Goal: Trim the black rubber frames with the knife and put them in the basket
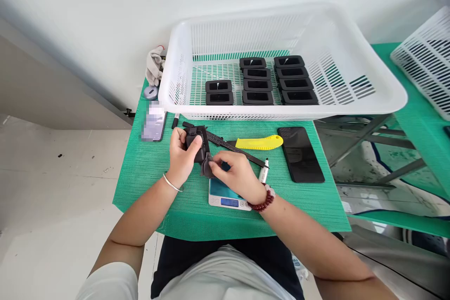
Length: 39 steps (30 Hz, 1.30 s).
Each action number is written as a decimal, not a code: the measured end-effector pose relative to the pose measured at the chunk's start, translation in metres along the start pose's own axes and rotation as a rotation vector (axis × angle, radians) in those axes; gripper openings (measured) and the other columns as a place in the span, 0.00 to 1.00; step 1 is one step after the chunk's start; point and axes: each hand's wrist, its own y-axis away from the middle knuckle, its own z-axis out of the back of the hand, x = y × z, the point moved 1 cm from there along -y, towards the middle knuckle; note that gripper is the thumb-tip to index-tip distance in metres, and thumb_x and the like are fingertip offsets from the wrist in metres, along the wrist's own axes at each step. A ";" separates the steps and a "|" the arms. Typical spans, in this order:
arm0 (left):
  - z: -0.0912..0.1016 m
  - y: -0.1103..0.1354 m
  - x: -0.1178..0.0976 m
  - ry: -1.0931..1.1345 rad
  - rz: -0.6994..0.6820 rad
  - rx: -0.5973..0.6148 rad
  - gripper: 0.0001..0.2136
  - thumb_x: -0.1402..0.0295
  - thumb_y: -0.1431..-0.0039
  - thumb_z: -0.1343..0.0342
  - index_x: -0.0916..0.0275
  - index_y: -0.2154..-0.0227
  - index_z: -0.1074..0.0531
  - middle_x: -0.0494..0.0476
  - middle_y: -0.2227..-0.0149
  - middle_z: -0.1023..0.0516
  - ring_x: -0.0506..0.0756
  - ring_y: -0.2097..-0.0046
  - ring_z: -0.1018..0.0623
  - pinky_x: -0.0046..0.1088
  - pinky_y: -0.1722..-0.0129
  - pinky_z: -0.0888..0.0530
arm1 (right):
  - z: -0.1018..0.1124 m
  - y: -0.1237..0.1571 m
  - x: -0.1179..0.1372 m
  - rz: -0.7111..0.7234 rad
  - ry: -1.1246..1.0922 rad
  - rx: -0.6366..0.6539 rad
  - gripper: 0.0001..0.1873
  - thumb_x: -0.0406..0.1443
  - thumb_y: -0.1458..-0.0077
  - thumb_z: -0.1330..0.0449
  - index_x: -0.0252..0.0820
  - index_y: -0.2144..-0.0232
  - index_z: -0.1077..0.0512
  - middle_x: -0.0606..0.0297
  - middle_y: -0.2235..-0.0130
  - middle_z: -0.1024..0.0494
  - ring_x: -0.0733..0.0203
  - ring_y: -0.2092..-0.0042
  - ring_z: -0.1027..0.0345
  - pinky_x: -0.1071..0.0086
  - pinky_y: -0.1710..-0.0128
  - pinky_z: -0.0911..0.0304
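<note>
My left hand point(184, 154) is closed around a black moulded piece point(197, 146), its thumb pressed on the top face. The fingers of my right hand point(235, 171) pinch a dark grey, soft-looking flap point(206, 168) at the piece's lower end. Whether that flap is part of the piece or a separate cloth, I cannot tell. Beneath my right hand lies a small digital scale point(215, 200), its pan partly covered by the hand. Behind both hands, black calipers point(225, 143) lie slantwise on the green mesh mat point(147, 192).
A white plastic basket point(281, 111) at the back holds stacked black frame-shaped pieces point(258, 85). A yellow-handled knife point(258, 142), a white marker point(263, 172) and a dark phone point(303, 154) lie to the right. Another phone point(154, 123), a round case point(151, 92) and a glove point(153, 66) are left.
</note>
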 end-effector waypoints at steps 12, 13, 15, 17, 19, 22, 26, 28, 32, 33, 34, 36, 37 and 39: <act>0.004 0.001 0.008 0.177 0.052 0.076 0.22 0.58 0.47 0.38 0.59 0.74 0.49 0.45 0.75 0.52 0.46 0.74 0.49 0.22 0.78 0.47 | 0.016 -0.003 -0.010 -0.264 -0.359 -0.081 0.16 0.47 0.44 0.43 0.42 0.74 0.27 0.64 0.71 0.23 0.61 0.67 0.31 0.69 0.67 0.35; 0.003 0.002 0.008 0.160 0.031 0.083 0.22 0.58 0.47 0.38 0.59 0.74 0.49 0.45 0.75 0.52 0.46 0.74 0.49 0.23 0.78 0.47 | 0.015 -0.003 -0.009 -0.255 -0.378 -0.063 0.16 0.47 0.44 0.42 0.42 0.74 0.27 0.64 0.71 0.23 0.61 0.67 0.31 0.69 0.66 0.34; 0.002 0.003 0.006 0.117 -0.008 0.096 0.22 0.57 0.47 0.38 0.60 0.74 0.48 0.46 0.75 0.52 0.46 0.74 0.50 0.23 0.78 0.47 | 0.011 -0.002 -0.008 -0.227 -0.396 -0.044 0.14 0.46 0.45 0.42 0.42 0.72 0.26 0.64 0.70 0.23 0.61 0.67 0.30 0.68 0.66 0.34; -0.001 0.005 0.004 0.075 -0.025 0.119 0.22 0.56 0.47 0.39 0.60 0.74 0.48 0.46 0.74 0.52 0.46 0.74 0.49 0.23 0.77 0.46 | 0.009 -0.002 -0.008 -0.188 -0.378 -0.035 0.11 0.44 0.46 0.40 0.43 0.71 0.26 0.64 0.69 0.22 0.61 0.66 0.30 0.68 0.65 0.33; -0.004 0.007 0.002 0.057 -0.015 0.165 0.22 0.56 0.47 0.39 0.60 0.74 0.49 0.45 0.74 0.52 0.46 0.74 0.49 0.23 0.77 0.45 | 0.007 -0.002 -0.008 -0.153 -0.318 -0.041 0.08 0.40 0.47 0.40 0.43 0.71 0.27 0.65 0.69 0.23 0.61 0.66 0.29 0.68 0.64 0.33; -0.009 0.010 0.001 0.054 -0.012 0.212 0.22 0.56 0.46 0.40 0.60 0.75 0.50 0.45 0.74 0.52 0.46 0.74 0.49 0.23 0.77 0.45 | 0.005 -0.002 -0.007 -0.114 -0.185 -0.098 0.06 0.36 0.47 0.42 0.42 0.74 0.28 0.66 0.72 0.24 0.63 0.68 0.31 0.68 0.66 0.35; -0.013 0.014 0.003 0.045 -0.010 0.197 0.22 0.57 0.46 0.40 0.60 0.74 0.50 0.45 0.74 0.53 0.46 0.74 0.49 0.23 0.77 0.46 | 0.003 -0.002 -0.007 -0.071 -0.104 -0.192 0.07 0.34 0.46 0.44 0.42 0.75 0.30 0.67 0.73 0.25 0.64 0.69 0.32 0.70 0.68 0.37; -0.014 0.015 0.003 0.055 0.000 0.193 0.22 0.57 0.46 0.40 0.59 0.74 0.50 0.45 0.74 0.53 0.46 0.74 0.49 0.23 0.78 0.46 | 0.002 -0.001 -0.007 -0.057 -0.099 -0.199 0.08 0.34 0.45 0.45 0.42 0.76 0.31 0.67 0.73 0.26 0.64 0.69 0.32 0.70 0.68 0.38; -0.013 0.016 0.002 0.072 -0.007 0.188 0.21 0.57 0.45 0.40 0.59 0.74 0.50 0.45 0.74 0.53 0.46 0.74 0.49 0.23 0.78 0.46 | 0.000 -0.001 -0.006 -0.012 -0.059 -0.204 0.08 0.33 0.44 0.46 0.42 0.74 0.32 0.67 0.72 0.26 0.64 0.69 0.32 0.70 0.67 0.38; -0.013 0.016 0.002 0.071 -0.015 0.186 0.21 0.57 0.45 0.40 0.59 0.74 0.50 0.45 0.74 0.53 0.46 0.75 0.49 0.23 0.78 0.46 | 0.000 -0.002 -0.006 -0.003 -0.048 -0.201 0.08 0.33 0.44 0.46 0.43 0.74 0.32 0.67 0.72 0.26 0.64 0.69 0.33 0.70 0.68 0.38; -0.012 0.016 0.001 0.070 -0.025 0.185 0.21 0.57 0.45 0.41 0.59 0.74 0.50 0.45 0.74 0.53 0.46 0.75 0.50 0.23 0.78 0.47 | 0.001 -0.002 -0.005 0.008 -0.041 -0.193 0.07 0.32 0.44 0.46 0.43 0.74 0.33 0.67 0.72 0.27 0.64 0.69 0.33 0.70 0.68 0.39; -0.010 0.015 0.000 0.070 -0.051 0.192 0.21 0.58 0.45 0.41 0.59 0.74 0.50 0.45 0.74 0.54 0.46 0.75 0.50 0.23 0.79 0.47 | 0.002 -0.003 -0.002 0.034 -0.034 -0.167 0.07 0.32 0.44 0.46 0.43 0.75 0.34 0.67 0.72 0.27 0.65 0.70 0.34 0.71 0.69 0.39; -0.010 0.015 0.000 0.071 -0.063 0.196 0.21 0.58 0.45 0.41 0.59 0.74 0.50 0.45 0.74 0.54 0.46 0.75 0.50 0.24 0.79 0.47 | 0.002 -0.003 -0.001 0.046 -0.029 -0.159 0.07 0.31 0.44 0.46 0.43 0.75 0.34 0.68 0.72 0.27 0.65 0.70 0.34 0.71 0.69 0.39; -0.009 0.014 -0.001 0.066 -0.080 0.203 0.21 0.58 0.45 0.40 0.59 0.74 0.50 0.45 0.74 0.54 0.46 0.75 0.50 0.24 0.78 0.47 | 0.003 -0.002 0.002 0.054 -0.006 -0.158 0.08 0.31 0.45 0.46 0.43 0.76 0.35 0.69 0.74 0.28 0.66 0.71 0.35 0.71 0.70 0.40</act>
